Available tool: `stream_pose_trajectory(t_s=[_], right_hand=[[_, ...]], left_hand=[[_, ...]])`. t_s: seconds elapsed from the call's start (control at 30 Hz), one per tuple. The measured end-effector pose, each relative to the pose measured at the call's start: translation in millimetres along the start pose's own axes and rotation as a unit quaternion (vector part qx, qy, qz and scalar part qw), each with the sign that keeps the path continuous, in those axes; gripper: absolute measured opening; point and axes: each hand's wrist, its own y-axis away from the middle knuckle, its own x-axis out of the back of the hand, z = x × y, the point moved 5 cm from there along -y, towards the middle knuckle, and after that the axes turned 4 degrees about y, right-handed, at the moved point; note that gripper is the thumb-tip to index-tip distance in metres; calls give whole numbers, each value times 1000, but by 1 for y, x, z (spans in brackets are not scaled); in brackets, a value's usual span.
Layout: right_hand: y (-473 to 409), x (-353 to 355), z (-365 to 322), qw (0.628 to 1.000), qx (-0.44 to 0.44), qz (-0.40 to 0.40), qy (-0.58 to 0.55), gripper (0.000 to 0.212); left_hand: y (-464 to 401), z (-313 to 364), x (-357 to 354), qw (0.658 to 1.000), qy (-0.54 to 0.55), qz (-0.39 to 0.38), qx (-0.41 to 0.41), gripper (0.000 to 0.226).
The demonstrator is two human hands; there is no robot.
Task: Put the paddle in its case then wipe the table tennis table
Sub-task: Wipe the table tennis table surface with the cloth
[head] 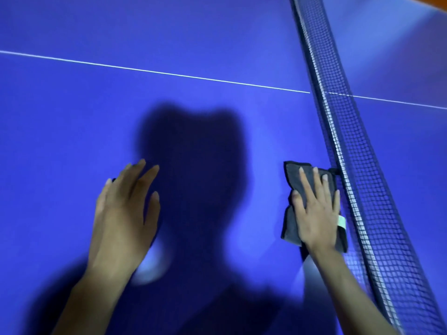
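under the right hand [316, 209], flat on grey cloth [290, 223] beside net [358, 165]; left hand [125, 213] open, empty. press evenly across table [72, 117].

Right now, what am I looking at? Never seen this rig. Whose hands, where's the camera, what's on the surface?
No machine here: a person wears a wide-angle camera on the head, looking down at their own bare hands. The surface is a blue table tennis table with a white line and a net at the right. The right hand presses a grey cloth flat against the table beside the net. The left hand is open and holds nothing. The dark patch is the person's shadow. No paddle or case is visible.
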Motion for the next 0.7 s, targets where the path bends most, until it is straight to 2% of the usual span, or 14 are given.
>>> stream_pose_trajectory(t_s=[0.27,0.57,0.7], right_hand=[[16,-16,-145,999,22,13,19,65],[79,-29,-342,993,116,23,28,63],[108,-36,-407,987,153,29,29,61]], left_hand=[[20,-69,51,999,-5,51,7,43],[47,-148,116,996,13,78,43,37],[53,-167,137,995,15,88,45,34]])
